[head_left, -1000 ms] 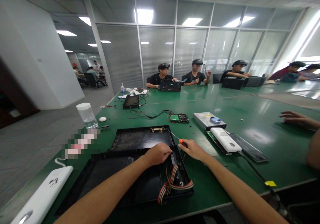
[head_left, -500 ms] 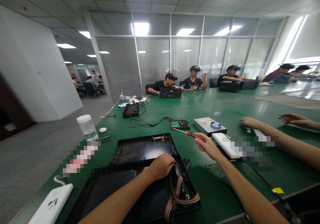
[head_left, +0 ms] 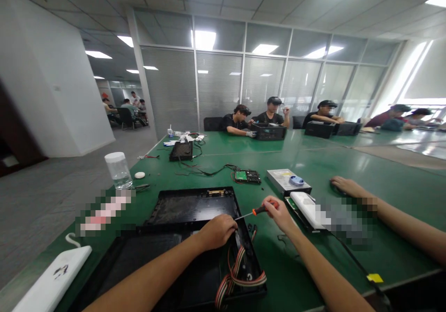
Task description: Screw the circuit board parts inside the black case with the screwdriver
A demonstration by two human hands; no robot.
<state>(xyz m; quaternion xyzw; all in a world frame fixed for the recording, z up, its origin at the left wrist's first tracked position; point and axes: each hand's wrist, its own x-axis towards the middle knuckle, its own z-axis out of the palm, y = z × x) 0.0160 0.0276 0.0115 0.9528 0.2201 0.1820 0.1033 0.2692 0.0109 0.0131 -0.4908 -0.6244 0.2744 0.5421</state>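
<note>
My right hand [head_left: 278, 214] grips a screwdriver [head_left: 259, 209] with a red and black handle. Its metal shaft points left, and the tip is close to the fingers of my left hand [head_left: 218, 232]. Those fingers are pinched together at the inner edge of an open black case [head_left: 163, 242]; what they hold, if anything, is hidden. The black case lies in two panels before me, the far one with a brass-coloured part near its top edge. A striped ribbon cable [head_left: 237, 275] hangs over the case's right side.
Beyond the case lie a hard drive [head_left: 246, 176], an optical drive [head_left: 278, 179] and a white device [head_left: 308, 209]. A clear jar [head_left: 119, 170] and a white power bank-like block [head_left: 52, 279] are at the left. A co-worker's arm [head_left: 390, 219] rests at the right; other people sit opposite.
My right hand has brought the screwdriver down and left, its tip now at my left fingers. The co-worker's second hand has left the view. Across the table, a person's black box has shifted right.
</note>
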